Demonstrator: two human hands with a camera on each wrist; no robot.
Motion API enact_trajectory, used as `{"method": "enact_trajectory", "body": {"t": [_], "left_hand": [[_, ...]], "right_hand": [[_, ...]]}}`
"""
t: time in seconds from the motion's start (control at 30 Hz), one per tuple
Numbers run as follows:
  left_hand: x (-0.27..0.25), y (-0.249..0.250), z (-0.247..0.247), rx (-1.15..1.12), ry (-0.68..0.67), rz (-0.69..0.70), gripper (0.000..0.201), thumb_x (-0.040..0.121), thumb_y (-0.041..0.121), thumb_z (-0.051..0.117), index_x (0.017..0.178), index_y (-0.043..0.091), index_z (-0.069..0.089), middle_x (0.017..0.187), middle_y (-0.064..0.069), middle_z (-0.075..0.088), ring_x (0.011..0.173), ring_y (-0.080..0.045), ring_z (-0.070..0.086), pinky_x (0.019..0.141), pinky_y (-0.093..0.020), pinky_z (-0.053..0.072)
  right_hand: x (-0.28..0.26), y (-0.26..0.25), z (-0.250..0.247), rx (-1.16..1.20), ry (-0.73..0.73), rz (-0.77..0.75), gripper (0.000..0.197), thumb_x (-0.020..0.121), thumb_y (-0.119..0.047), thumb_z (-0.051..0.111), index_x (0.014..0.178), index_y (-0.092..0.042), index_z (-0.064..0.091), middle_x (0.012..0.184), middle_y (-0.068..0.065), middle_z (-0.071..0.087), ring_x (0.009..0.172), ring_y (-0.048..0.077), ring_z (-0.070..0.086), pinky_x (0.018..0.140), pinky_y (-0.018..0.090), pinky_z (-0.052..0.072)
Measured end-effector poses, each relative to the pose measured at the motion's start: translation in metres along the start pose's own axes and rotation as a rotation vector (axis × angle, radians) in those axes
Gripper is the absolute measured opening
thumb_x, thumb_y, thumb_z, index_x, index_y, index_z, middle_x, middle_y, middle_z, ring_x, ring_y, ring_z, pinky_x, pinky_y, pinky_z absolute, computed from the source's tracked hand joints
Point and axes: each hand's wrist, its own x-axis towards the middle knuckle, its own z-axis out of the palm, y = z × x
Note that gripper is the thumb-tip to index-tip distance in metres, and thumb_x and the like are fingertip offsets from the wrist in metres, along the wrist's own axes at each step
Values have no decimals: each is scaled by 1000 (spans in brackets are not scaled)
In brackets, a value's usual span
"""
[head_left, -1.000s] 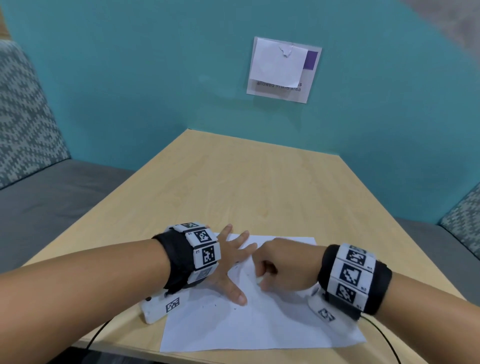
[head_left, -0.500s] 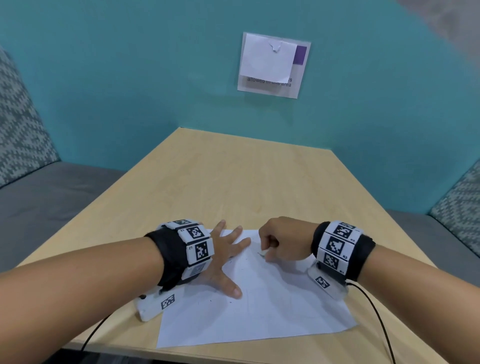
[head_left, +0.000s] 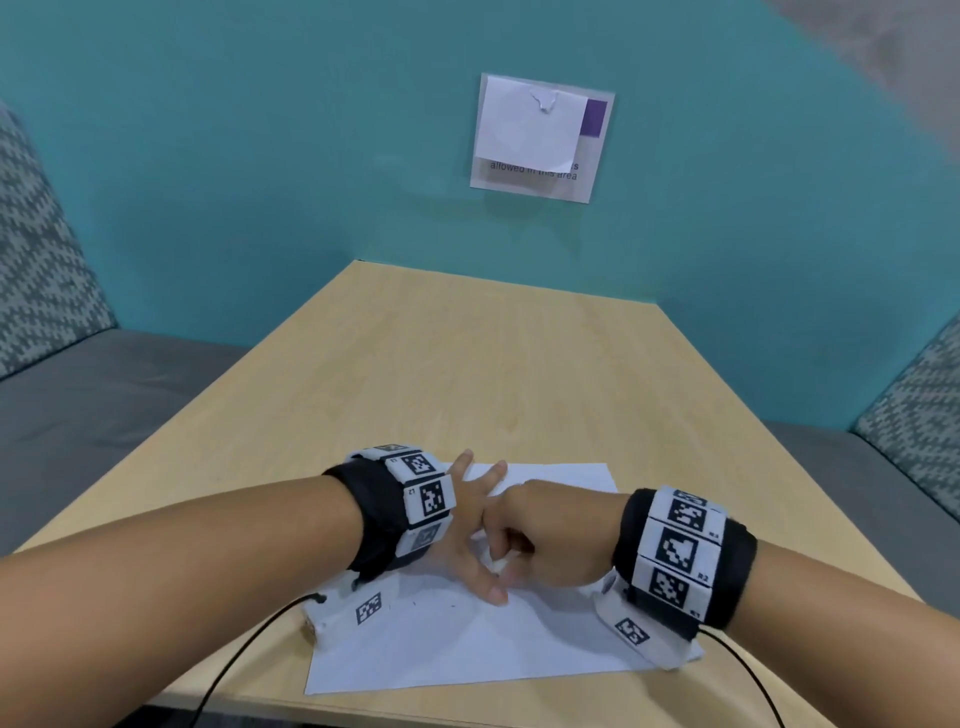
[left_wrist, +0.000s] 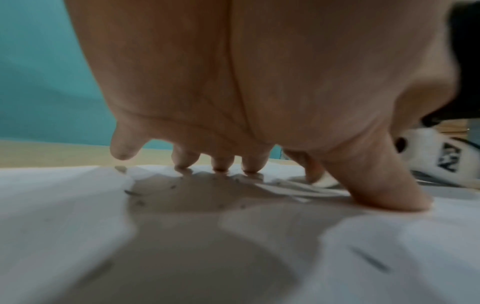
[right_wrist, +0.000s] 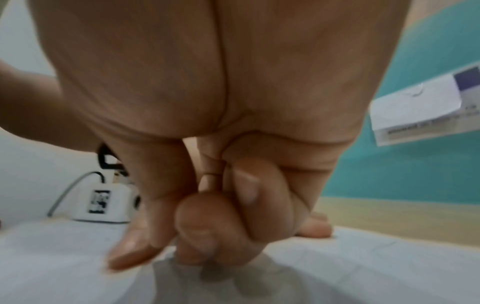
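Observation:
A white sheet of paper (head_left: 467, 639) lies at the near edge of the wooden table (head_left: 467, 364). My left hand (head_left: 462, 525) is spread flat on it, fingertips (left_wrist: 221, 164) and thumb pressing the sheet (left_wrist: 78, 205) down. My right hand (head_left: 550, 530) is curled in a fist right beside the left thumb. It pinches a small white eraser (head_left: 500, 565) against the paper. In the right wrist view the curled fingers (right_wrist: 207, 226) hide the eraser above the sheet (right_wrist: 363, 267). Small dark crumbs dot the paper near my left hand.
A sign (head_left: 540, 137) with a white note over it hangs on the teal wall. Grey bench seats (head_left: 93, 405) with patterned backs flank the table on both sides. Black cables (head_left: 234, 660) run from the wrist cameras over the near edge.
My right hand, which had slid away across the paper half a second ago, has come back toward me and against the left thumb. The left hand stays pressed on the sheet.

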Motion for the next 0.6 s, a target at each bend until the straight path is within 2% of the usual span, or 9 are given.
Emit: {"method": "enact_trajectory", "body": {"t": [0.03, 0.13, 0.17, 0.27, 0.33, 0.43, 0.47, 0.6], "left_hand": [[1, 0, 0, 11, -1, 14, 88, 77, 74, 64, 152, 43, 29, 163, 7, -23, 148, -32, -27, 115, -68, -6], [7, -4, 3, 8, -27, 11, 103, 73, 78, 63, 154, 50, 4, 164, 7, -22, 148, -36, -25, 113, -70, -5], [7, -4, 3, 17, -26, 10, 105, 73, 79, 62, 154, 52, 0, 164, 8, -22, 148, -37, -24, 113, -71, -5], [5, -4, 3, 9, -18, 18, 98, 76, 75, 64, 154, 50, 10, 164, 6, -22, 148, -36, -26, 114, -70, -5], [6, -5, 3, 13, -14, 24, 97, 76, 76, 63, 153, 50, 11, 164, 6, -23, 148, -36, -26, 114, -69, -5], [10, -7, 6, 26, -17, 12, 110, 73, 80, 61, 151, 54, -11, 164, 6, -23, 148, -38, -25, 111, -69, -8], [10, -7, 6, 25, -19, 9, 110, 73, 80, 61, 150, 55, -13, 164, 5, -24, 147, -39, -25, 110, -70, -8], [8, -7, 4, 21, -20, 18, 99, 75, 77, 63, 153, 51, 8, 163, 6, -25, 147, -36, -27, 113, -70, -5]], "right_hand": [[0, 0, -1, 10, -4, 3, 9, 88, -19, 64, 95, -15, 62, 74, -11, 51, 73, 14, 51, 70, 28, 45], [3, 14, -14, -34, 66, 98, 9, 89, -22, 65, 96, -19, 62, 75, -15, 49, 76, 14, 52, 69, 25, 41], [3, 16, -15, -43, 77, 114, 7, 89, -22, 64, 95, -19, 62, 75, -14, 50, 76, 14, 52, 68, 25, 42], [3, 8, -5, -21, 19, 39, 9, 87, -23, 65, 93, -18, 61, 75, -13, 52, 73, 12, 53, 73, 28, 47], [1, 6, -6, -2, 4, 35, 9, 87, -23, 66, 94, -18, 61, 74, -14, 50, 72, 10, 51, 72, 26, 45], [1, 19, -20, -59, 76, 138, 7, 88, -23, 65, 94, -19, 62, 74, -15, 48, 79, 15, 51, 66, 22, 40], [1, 21, -21, -64, 85, 138, 6, 88, -23, 65, 92, -20, 61, 74, -15, 48, 79, 16, 52, 66, 23, 40], [0, 7, -4, -22, -14, 20, 11, 87, -23, 66, 96, -18, 62, 76, -12, 51, 74, 12, 51, 72, 25, 44]]}}
